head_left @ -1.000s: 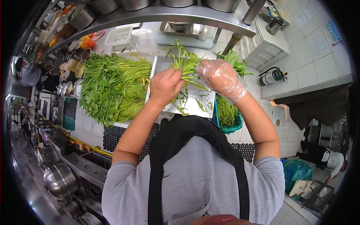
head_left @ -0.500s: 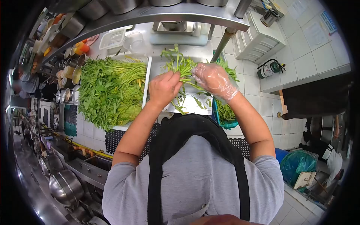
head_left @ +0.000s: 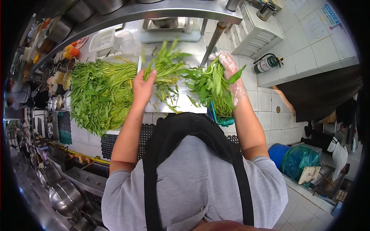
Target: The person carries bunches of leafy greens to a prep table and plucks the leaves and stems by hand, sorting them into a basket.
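My bare left hand [head_left: 143, 86] is closed around the stems of a leafy bunch of water spinach [head_left: 168, 63], whose tips blur with motion. In a clear plastic glove, my right hand [head_left: 230, 67] grips a second bunch of water spinach [head_left: 210, 82], its leaves hanging down and to the left. Loose sprigs [head_left: 167, 96] lie between the hands on the steel table [head_left: 187, 102]. Left of my left hand, a large heap of water spinach [head_left: 100, 90] fills a white plastic crate [head_left: 137, 61]. Below my right hand, cut stems [head_left: 222, 110] sit in a teal-lined container [head_left: 226, 122].
A steel shelf [head_left: 177, 12] crosses above the table, its post [head_left: 213, 44] near my right hand. Behind are a white basket [head_left: 102, 40], a clear bowl [head_left: 124, 41] and a metal tray [head_left: 185, 25]. White drawers [head_left: 256, 30] and a fire extinguisher [head_left: 266, 63] stand right.
My hands have moved apart: the left has gone left with one bunch, the right slightly up and right with another. Earlier both were close together at the greens. The view has shifted slightly.
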A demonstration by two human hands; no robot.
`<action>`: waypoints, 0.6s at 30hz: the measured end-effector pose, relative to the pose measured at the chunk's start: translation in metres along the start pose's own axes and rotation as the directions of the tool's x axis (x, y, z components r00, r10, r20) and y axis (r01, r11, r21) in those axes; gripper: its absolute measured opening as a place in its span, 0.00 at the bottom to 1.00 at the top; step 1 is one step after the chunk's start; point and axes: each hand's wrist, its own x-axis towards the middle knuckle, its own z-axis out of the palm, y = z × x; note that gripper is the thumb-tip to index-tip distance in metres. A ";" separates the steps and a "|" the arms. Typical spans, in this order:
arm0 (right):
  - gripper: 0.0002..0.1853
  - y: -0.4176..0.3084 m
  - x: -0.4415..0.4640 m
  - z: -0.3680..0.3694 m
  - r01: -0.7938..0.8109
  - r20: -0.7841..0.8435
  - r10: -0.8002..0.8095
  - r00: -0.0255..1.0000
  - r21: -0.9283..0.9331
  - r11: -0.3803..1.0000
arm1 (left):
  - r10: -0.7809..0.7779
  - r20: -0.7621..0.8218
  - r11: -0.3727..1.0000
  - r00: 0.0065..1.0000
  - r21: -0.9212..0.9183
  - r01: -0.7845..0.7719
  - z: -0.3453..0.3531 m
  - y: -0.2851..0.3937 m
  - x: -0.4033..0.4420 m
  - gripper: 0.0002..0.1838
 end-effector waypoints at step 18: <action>0.09 -0.072 -0.025 0.089 0.222 0.251 -0.140 0.958 -0.337 0.915 | -0.177 0.128 0.942 0.976 -0.265 0.206 -0.006 0.038 -0.010 0.12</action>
